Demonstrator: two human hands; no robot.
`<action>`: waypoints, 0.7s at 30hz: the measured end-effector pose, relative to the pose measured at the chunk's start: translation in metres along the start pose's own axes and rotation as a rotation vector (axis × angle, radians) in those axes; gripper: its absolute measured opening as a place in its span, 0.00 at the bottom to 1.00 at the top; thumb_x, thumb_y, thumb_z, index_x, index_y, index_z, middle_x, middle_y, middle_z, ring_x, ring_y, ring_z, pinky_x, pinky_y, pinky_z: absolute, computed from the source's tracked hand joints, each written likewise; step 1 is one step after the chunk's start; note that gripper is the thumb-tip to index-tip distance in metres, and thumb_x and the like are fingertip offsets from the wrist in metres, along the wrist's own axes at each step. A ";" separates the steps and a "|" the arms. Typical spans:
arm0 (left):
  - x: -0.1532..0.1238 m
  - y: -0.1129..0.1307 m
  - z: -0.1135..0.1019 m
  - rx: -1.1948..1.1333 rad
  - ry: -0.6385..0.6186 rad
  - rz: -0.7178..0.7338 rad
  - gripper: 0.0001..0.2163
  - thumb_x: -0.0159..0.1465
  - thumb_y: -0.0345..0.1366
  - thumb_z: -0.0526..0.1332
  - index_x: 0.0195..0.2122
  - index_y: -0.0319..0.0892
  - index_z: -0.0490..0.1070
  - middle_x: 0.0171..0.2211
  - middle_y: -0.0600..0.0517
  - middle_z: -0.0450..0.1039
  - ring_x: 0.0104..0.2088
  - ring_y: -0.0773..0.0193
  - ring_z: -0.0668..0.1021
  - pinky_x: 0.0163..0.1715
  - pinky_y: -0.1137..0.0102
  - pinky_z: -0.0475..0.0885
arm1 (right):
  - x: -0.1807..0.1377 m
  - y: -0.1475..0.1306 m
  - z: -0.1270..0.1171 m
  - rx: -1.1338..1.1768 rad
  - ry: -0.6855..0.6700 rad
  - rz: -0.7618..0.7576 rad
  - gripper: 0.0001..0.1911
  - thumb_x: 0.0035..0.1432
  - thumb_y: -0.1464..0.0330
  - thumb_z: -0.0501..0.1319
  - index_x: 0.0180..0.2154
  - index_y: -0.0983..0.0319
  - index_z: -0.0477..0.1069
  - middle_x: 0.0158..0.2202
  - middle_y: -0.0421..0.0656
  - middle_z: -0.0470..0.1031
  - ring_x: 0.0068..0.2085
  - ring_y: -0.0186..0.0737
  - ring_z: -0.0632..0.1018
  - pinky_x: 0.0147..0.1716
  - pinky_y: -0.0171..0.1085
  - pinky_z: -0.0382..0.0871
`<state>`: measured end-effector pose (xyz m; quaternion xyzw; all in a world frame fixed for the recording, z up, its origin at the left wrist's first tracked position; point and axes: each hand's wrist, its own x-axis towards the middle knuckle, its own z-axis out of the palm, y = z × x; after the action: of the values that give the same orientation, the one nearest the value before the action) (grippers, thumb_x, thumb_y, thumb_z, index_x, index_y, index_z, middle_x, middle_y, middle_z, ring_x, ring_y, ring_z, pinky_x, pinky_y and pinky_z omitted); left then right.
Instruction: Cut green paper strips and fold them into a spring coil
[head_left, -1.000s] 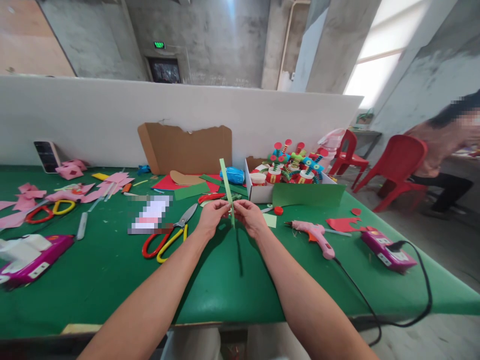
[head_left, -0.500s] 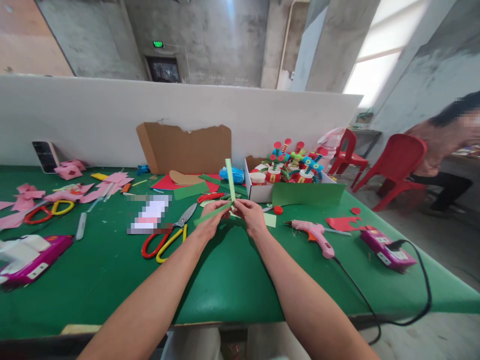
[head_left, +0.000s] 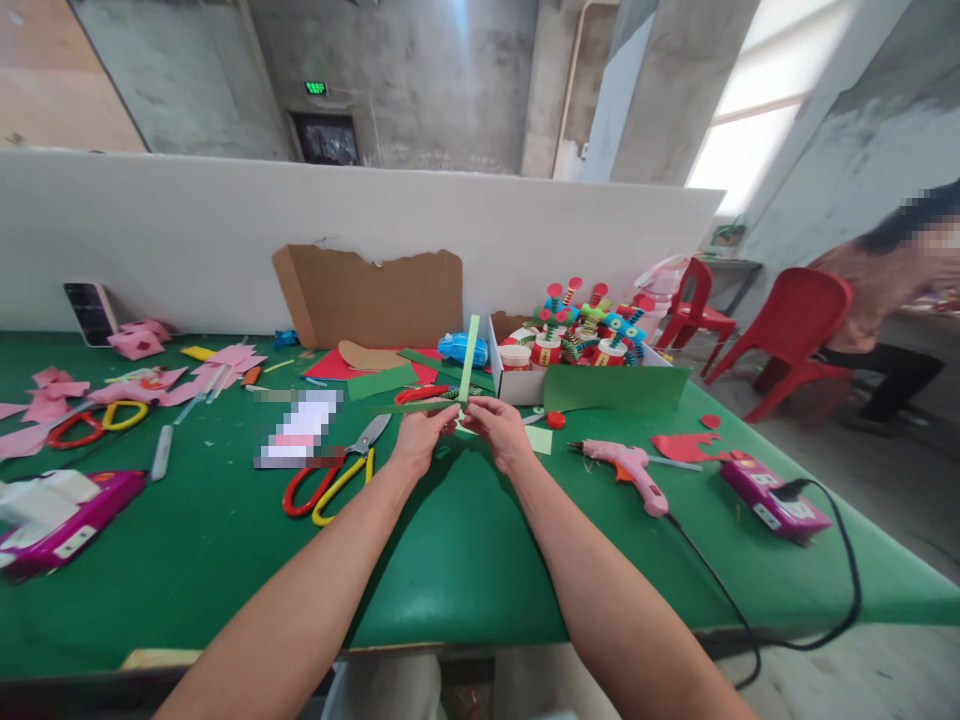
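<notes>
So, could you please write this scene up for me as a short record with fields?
Left hand: fingertips pinching paper where two strips meet
Right hand: fingertips pinching at the same spot
Strips: pale green strip pointing up and away; dark green strip running left over the left hand
Left side: scissors with one red and one yellow handle
Right side: pink glue gun, then a purple power strip
Beyond the hands: white box holding colorful figures
</notes>
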<state>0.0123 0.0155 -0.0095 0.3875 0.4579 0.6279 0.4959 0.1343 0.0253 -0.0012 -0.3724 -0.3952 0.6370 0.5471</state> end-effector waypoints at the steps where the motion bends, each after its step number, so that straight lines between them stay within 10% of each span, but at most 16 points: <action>1: 0.000 0.000 0.000 0.001 -0.003 0.001 0.15 0.39 0.42 0.72 0.24 0.38 0.74 0.21 0.53 0.72 0.22 0.69 0.69 0.25 0.72 0.64 | 0.000 0.000 0.000 -0.011 0.002 -0.006 0.14 0.36 0.61 0.72 0.26 0.62 0.75 0.22 0.37 0.74 0.24 0.31 0.74 0.35 0.37 0.72; 16: 0.000 0.001 0.001 0.010 0.040 -0.017 0.16 0.37 0.43 0.72 0.22 0.38 0.73 0.20 0.53 0.71 0.21 0.70 0.69 0.23 0.73 0.63 | 0.001 0.000 0.001 -0.156 0.035 -0.120 0.09 0.40 0.67 0.64 0.29 0.60 0.74 0.28 0.37 0.74 0.25 0.31 0.72 0.33 0.37 0.71; 21: 0.004 0.003 -0.004 -0.021 0.127 -0.080 0.17 0.36 0.42 0.72 0.20 0.37 0.71 0.18 0.53 0.69 0.19 0.70 0.69 0.23 0.71 0.64 | -0.003 -0.007 -0.002 -0.089 0.061 -0.121 0.04 0.38 0.71 0.59 0.16 0.61 0.68 0.30 0.39 0.76 0.28 0.31 0.72 0.35 0.36 0.71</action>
<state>0.0072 0.0189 -0.0078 0.3233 0.4969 0.6355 0.4946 0.1392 0.0235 0.0043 -0.3910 -0.4278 0.5731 0.5793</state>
